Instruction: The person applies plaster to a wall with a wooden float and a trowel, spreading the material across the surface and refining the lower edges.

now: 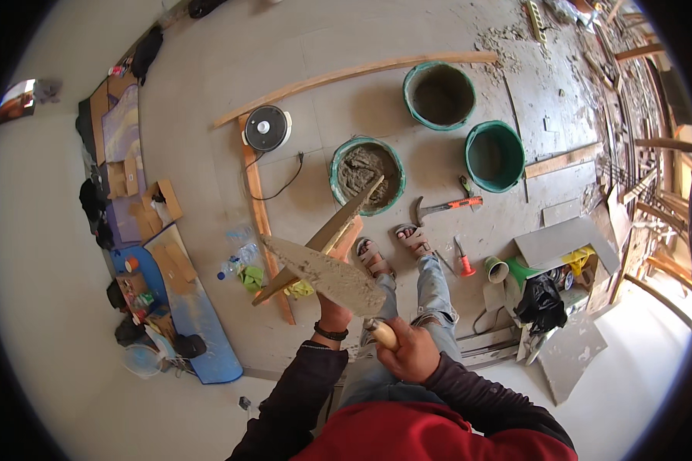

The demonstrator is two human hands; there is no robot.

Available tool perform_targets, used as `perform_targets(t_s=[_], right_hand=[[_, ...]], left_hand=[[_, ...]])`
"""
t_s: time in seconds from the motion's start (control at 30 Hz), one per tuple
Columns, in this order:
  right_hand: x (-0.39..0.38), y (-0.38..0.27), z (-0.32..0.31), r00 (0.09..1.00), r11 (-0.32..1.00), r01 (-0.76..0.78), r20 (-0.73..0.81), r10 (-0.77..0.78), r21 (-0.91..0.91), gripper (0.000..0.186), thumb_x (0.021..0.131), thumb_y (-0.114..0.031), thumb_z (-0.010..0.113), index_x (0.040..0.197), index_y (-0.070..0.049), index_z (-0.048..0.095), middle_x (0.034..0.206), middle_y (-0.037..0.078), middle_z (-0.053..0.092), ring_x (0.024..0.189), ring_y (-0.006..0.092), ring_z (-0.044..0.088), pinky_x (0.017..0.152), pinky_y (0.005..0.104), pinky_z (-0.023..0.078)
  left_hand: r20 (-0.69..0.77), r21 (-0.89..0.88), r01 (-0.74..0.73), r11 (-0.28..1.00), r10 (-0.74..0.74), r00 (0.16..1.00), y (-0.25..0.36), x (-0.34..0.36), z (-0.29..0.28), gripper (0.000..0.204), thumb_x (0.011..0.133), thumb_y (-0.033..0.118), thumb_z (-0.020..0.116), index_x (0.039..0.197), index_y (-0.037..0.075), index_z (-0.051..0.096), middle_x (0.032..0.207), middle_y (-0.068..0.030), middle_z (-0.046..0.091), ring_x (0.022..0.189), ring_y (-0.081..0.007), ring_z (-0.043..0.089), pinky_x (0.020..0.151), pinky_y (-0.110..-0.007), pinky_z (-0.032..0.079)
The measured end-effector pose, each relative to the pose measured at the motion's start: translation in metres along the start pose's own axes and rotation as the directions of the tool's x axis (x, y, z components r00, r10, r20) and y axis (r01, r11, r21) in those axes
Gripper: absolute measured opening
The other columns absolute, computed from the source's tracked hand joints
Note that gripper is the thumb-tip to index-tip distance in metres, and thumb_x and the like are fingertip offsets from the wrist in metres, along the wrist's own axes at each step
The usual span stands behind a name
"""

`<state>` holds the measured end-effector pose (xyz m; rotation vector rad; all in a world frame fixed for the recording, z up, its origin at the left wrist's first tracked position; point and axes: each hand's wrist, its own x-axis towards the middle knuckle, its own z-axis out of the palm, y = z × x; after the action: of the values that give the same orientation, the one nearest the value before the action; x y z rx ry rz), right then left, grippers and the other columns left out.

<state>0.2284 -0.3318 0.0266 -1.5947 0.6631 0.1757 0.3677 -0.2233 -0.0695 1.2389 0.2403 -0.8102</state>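
My right hand (409,355) grips the wooden handle (381,332) of a trowel, whose long blade (319,270) is smeared with grey mortar and angled up to the left. Behind the blade, my left hand (335,316) holds a tilted wooden board (338,223); its fingers are largely hidden by the trowel. Beyond the board's upper end stands a green-rimmed bucket (359,165) of wet mortar. My feet (413,239) in sandals are on the tiled floor just below that bucket.
Two green buckets (438,96) (494,157), a hammer (450,205) and a red-handled tool (466,261) lie ahead and right. A round electric appliance (266,127) with a cord sits by long planks (346,71). Mats (192,323) line the left wall; a cluttered box (561,280) and debris lie right.
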Motion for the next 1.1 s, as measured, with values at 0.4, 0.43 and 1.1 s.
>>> perform_targets(t_s=[0.4, 0.43, 1.1], right_hand=[[0.069, 0.162, 0.018, 0.969, 0.96, -0.214, -0.163, 0.185, -0.179, 0.03, 0.073, -0.018, 0.067, 0.094, -0.002, 0.052, 0.073, 0.026, 0.061, 0.07, 0.046, 0.061, 0.062, 0.0524, 0.049], [0.079, 0.178, 0.021, 0.97, 0.962, -0.213, -0.155, 0.187, -0.171, 0.03, 0.073, -0.018, 0.067, 0.094, -0.002, 0.052, 0.073, 0.026, 0.061, 0.07, 0.046, 0.061, 0.062, 0.0524, 0.049], [0.139, 0.245, 0.009, 0.924, 0.888, -0.366, -0.225, 0.31, -0.278, 0.03, 0.077, -0.024, 0.065, 0.094, -0.001, 0.055, 0.082, 0.025, 0.064, 0.082, 0.045, 0.062, 0.073, 0.0527, 0.049]], left_hand=[[-0.182, 0.119, -0.081, 0.99, 0.102, 0.978, -0.012, 0.004, 0.001, 0.046, 0.096, 0.021, 0.055, 0.139, 0.012, 0.041, 0.14, -0.0009, 0.046, 0.127, -0.017, 0.045, 0.11, -0.04, 0.03], [-0.189, 0.128, -0.08, 0.989, 0.103, 0.976, -0.013, 0.003, -0.002, 0.046, 0.096, 0.021, 0.055, 0.139, 0.012, 0.041, 0.14, -0.0009, 0.046, 0.127, -0.017, 0.045, 0.11, -0.04, 0.03], [-0.089, 0.22, -0.106, 0.97, 0.128, 0.988, -0.015, -0.009, 0.012, 0.053, 0.096, 0.017, 0.054, 0.144, 0.011, 0.033, 0.144, -0.0067, 0.042, 0.133, -0.0209, 0.04, 0.109, -0.04, 0.032]])
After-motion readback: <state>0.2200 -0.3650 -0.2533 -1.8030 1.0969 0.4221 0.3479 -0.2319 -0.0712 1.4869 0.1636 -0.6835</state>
